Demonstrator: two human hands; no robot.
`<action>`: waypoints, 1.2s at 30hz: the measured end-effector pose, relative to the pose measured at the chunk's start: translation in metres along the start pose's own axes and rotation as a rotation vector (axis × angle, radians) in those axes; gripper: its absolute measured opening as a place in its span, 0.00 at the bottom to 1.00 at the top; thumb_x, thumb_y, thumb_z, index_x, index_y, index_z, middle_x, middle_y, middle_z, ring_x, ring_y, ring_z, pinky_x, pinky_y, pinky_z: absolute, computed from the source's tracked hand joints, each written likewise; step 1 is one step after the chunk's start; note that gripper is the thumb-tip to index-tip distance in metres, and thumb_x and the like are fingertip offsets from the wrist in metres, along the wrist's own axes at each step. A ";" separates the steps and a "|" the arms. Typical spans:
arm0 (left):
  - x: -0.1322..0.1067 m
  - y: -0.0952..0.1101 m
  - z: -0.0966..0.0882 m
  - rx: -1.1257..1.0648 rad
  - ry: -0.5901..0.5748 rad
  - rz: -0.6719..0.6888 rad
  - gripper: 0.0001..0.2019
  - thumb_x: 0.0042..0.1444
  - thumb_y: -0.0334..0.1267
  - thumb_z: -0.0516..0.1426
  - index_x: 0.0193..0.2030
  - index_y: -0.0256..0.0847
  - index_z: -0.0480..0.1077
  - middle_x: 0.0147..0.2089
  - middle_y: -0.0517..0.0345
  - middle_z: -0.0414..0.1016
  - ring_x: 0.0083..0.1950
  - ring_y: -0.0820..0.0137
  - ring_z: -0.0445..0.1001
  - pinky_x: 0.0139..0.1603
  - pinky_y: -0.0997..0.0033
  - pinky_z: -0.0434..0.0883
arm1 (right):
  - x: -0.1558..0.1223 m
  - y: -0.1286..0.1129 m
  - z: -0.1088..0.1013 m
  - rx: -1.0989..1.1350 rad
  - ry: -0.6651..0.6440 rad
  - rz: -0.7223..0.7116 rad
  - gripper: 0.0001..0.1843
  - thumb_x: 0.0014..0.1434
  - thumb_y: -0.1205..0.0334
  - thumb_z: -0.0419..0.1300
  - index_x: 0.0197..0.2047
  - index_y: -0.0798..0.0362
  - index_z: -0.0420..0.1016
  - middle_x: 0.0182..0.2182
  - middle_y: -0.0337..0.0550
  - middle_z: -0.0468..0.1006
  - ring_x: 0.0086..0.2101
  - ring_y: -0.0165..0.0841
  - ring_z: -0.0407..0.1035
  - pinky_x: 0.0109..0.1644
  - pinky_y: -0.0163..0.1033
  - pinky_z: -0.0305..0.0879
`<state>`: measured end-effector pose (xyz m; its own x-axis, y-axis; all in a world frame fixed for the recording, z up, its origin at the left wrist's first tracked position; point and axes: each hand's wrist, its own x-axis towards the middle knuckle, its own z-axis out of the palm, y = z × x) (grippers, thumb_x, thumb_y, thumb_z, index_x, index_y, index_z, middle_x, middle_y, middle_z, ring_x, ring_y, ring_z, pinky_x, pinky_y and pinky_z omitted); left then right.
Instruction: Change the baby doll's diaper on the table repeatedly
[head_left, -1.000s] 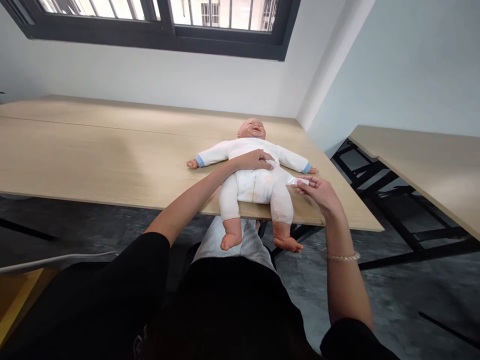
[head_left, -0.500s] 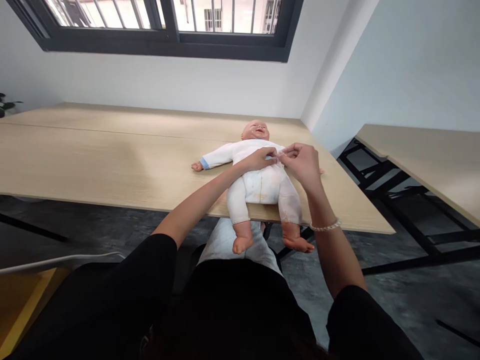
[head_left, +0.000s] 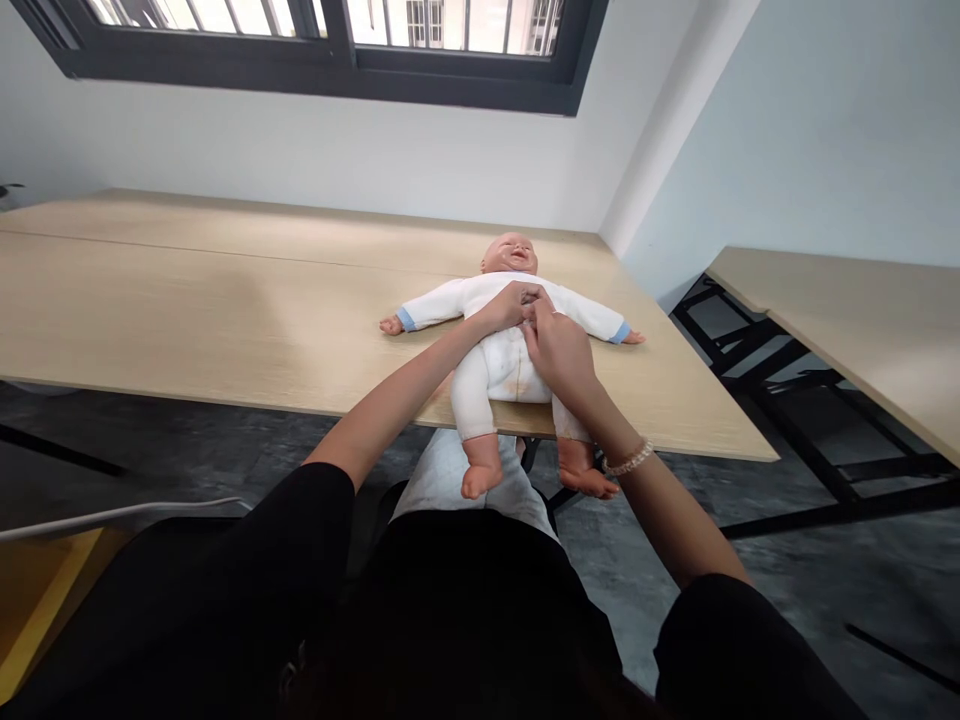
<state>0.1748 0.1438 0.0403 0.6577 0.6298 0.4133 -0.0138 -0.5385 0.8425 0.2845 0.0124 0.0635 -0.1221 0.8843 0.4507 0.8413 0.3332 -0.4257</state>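
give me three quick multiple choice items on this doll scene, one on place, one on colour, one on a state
1. Where do the doll's feet lie?
A. past the near edge of the table
B. against the wall
C. on the side table

2. What colour are the doll's sleeve cuffs?
A. red
B. blue
C. black

3. How does the doll lie?
A. face down
B. sitting upright
C. on its back, arms spread

Answers:
1 A: both bare feet hang beyond the edge.
2 B: blue bands show at both wrists.
3 C: its face points up, while the left hand and right hand meet on its chest.
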 end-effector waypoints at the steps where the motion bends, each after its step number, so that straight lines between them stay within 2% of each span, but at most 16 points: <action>1: 0.000 0.000 0.000 -0.042 0.000 0.000 0.07 0.43 0.30 0.57 0.32 0.37 0.71 0.35 0.52 0.79 0.39 0.65 0.75 0.45 0.61 0.72 | -0.001 -0.001 0.000 -0.010 -0.029 0.014 0.17 0.72 0.51 0.51 0.51 0.56 0.68 0.42 0.64 0.78 0.45 0.57 0.72 0.55 0.61 0.66; 4: -0.001 0.001 0.001 -0.148 0.014 0.015 0.10 0.45 0.33 0.61 0.37 0.35 0.74 0.40 0.48 0.81 0.43 0.65 0.77 0.48 0.63 0.72 | -0.005 -0.006 -0.001 -0.048 -0.082 0.047 0.16 0.71 0.54 0.52 0.54 0.56 0.69 0.44 0.63 0.78 0.45 0.57 0.74 0.54 0.60 0.67; 7: -0.004 0.010 -0.002 -0.163 0.109 0.041 0.09 0.50 0.37 0.62 0.37 0.35 0.74 0.44 0.46 0.80 0.47 0.65 0.77 0.52 0.64 0.72 | -0.012 -0.005 -0.002 -0.067 -0.075 0.024 0.17 0.70 0.57 0.52 0.58 0.56 0.68 0.44 0.59 0.80 0.44 0.56 0.76 0.51 0.57 0.69; 11: -0.026 0.025 -0.014 0.021 0.281 0.041 0.06 0.57 0.36 0.57 0.36 0.36 0.73 0.44 0.47 0.80 0.49 0.65 0.76 0.56 0.64 0.70 | -0.020 0.008 0.001 0.032 -0.040 -0.067 0.17 0.70 0.57 0.51 0.56 0.56 0.69 0.52 0.58 0.80 0.49 0.52 0.76 0.55 0.55 0.69; 14: -0.055 0.027 -0.028 0.154 0.411 -0.076 0.08 0.57 0.30 0.52 0.35 0.37 0.73 0.42 0.50 0.79 0.44 0.67 0.75 0.51 0.65 0.71 | -0.023 0.020 0.004 0.070 0.001 -0.138 0.18 0.70 0.55 0.50 0.56 0.56 0.70 0.54 0.58 0.78 0.54 0.50 0.73 0.59 0.54 0.68; 17: -0.083 0.022 -0.042 0.179 0.454 -0.270 0.09 0.55 0.29 0.52 0.36 0.37 0.73 0.36 0.54 0.77 0.36 0.69 0.72 0.41 0.69 0.70 | -0.024 0.026 0.008 0.037 0.008 -0.217 0.21 0.71 0.55 0.48 0.57 0.58 0.72 0.53 0.60 0.77 0.55 0.51 0.70 0.63 0.57 0.65; 21: -0.104 0.018 -0.056 0.120 0.345 -0.386 0.03 0.51 0.30 0.60 0.34 0.37 0.73 0.32 0.56 0.77 0.35 0.70 0.73 0.40 0.70 0.71 | -0.025 0.027 0.009 0.001 -0.002 -0.230 0.23 0.72 0.55 0.46 0.59 0.58 0.72 0.53 0.60 0.75 0.55 0.52 0.68 0.63 0.58 0.64; 23: -0.109 0.019 -0.061 0.100 0.255 -0.409 0.05 0.48 0.31 0.64 0.33 0.36 0.75 0.33 0.56 0.78 0.35 0.71 0.74 0.40 0.71 0.71 | -0.025 0.027 0.010 -0.002 -0.004 -0.237 0.24 0.72 0.55 0.46 0.60 0.59 0.72 0.53 0.61 0.74 0.55 0.52 0.67 0.63 0.58 0.64; 28: -0.114 0.022 -0.065 0.092 -0.013 -0.377 0.07 0.54 0.38 0.63 0.29 0.36 0.75 0.29 0.60 0.75 0.29 0.75 0.67 0.33 0.75 0.65 | -0.026 0.030 0.012 0.003 0.013 -0.244 0.25 0.71 0.55 0.46 0.60 0.60 0.72 0.52 0.61 0.74 0.54 0.52 0.67 0.63 0.58 0.63; 30: -0.116 0.023 -0.064 0.068 -0.052 -0.337 0.09 0.55 0.41 0.62 0.31 0.36 0.76 0.31 0.59 0.77 0.32 0.74 0.70 0.37 0.74 0.67 | -0.026 0.031 0.013 0.014 0.017 -0.230 0.24 0.71 0.55 0.47 0.60 0.59 0.72 0.52 0.61 0.74 0.55 0.52 0.66 0.63 0.58 0.63; 33: -0.118 0.025 -0.058 -0.001 -0.092 -0.283 0.11 0.51 0.42 0.65 0.37 0.37 0.77 0.42 0.53 0.81 0.44 0.67 0.77 0.50 0.69 0.73 | -0.027 0.031 0.013 0.023 0.012 -0.215 0.23 0.71 0.55 0.47 0.60 0.59 0.72 0.53 0.61 0.73 0.56 0.52 0.65 0.64 0.58 0.63; 36: -0.121 0.026 -0.052 -0.066 -0.132 -0.235 0.19 0.46 0.41 0.68 0.45 0.39 0.76 0.50 0.49 0.81 0.56 0.62 0.77 0.61 0.61 0.71 | -0.028 0.031 0.013 0.009 0.004 -0.212 0.23 0.71 0.55 0.47 0.60 0.59 0.72 0.53 0.61 0.73 0.56 0.52 0.65 0.64 0.57 0.62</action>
<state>0.0556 0.0825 0.0300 0.7413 0.6522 0.1585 0.1045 -0.3454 0.9326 0.3072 0.0020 0.0279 -0.2937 0.7929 0.5339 0.7923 0.5144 -0.3280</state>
